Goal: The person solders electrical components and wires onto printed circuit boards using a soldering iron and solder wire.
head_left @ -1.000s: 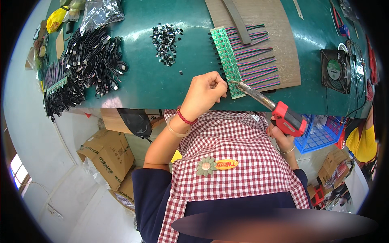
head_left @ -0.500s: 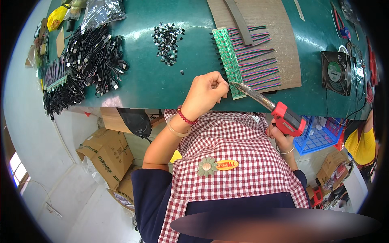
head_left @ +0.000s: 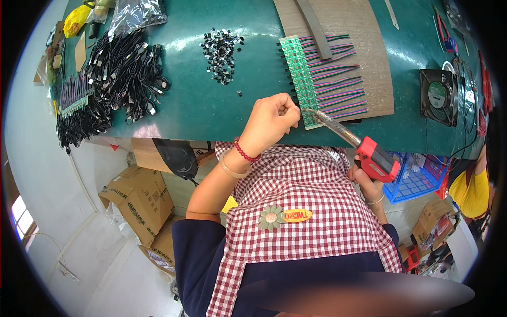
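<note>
My left hand (head_left: 272, 119) is closed in a pinch beside the near end of the green circuit board strip (head_left: 301, 79); whatever its fingertips hold is hidden. My right hand (head_left: 366, 182) grips the handle of a red and black soldering iron (head_left: 379, 160), whose metal tip touches or hovers just over the board near my left fingertips. Small black connectors line the board's left edge. From its right side run several bundles of thin multicoloured wires (head_left: 338, 89). A flat grey bar (head_left: 315, 30) lies across the far wires.
Under the board's wires is a brown sheet (head_left: 377, 79). Left of it lies a pile of small black connectors (head_left: 222, 55), with one loose connector (head_left: 239, 93) nearer me. Black cables (head_left: 127, 74) heap at the left. A fan (head_left: 438, 97) stands at the right, above a blue basket (head_left: 414, 182).
</note>
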`<state>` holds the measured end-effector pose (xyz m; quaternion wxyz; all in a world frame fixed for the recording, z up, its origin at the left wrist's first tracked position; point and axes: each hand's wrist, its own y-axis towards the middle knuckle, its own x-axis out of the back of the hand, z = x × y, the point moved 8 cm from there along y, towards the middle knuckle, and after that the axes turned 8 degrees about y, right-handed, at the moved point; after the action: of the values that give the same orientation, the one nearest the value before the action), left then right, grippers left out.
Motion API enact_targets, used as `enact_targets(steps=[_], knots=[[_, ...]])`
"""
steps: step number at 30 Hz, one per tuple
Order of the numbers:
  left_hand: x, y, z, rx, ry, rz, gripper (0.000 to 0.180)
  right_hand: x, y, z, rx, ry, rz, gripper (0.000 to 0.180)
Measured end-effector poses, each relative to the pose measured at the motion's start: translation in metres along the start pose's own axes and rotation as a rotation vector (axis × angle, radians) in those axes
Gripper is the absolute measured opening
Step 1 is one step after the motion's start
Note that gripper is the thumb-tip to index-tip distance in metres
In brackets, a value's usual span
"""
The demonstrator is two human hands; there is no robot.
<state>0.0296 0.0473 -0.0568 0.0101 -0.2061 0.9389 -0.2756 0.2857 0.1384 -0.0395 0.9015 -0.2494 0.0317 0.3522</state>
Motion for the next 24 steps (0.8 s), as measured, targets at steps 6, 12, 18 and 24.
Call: enact_targets(steps=[6, 12, 18, 24], knots=[[0.000, -0.002, 0.000, -0.001, -0.004, -0.011, 0.010, -0.006, 0.002, 0.003, 0.008, 0.093, 0.087, 0.025], [0.001, -0.002, -0.001, -0.003, 0.002, -0.018, 0.010, -0.001, 0.001, -0.004, 0.016, -0.082, 0.056, 0.035], [0.000, -0.002, -0.001, -0.001, 0.020, -0.027, 0.010, -0.002, -0.001, 0.003, 0.042, -0.146, 0.021, 0.035], [0.001, -0.003, -0.001, -0.005, 0.007, -0.032, 0.011, 0.000, 0.001, 0.006, 0.041, -0.076, 0.026, 0.036]])
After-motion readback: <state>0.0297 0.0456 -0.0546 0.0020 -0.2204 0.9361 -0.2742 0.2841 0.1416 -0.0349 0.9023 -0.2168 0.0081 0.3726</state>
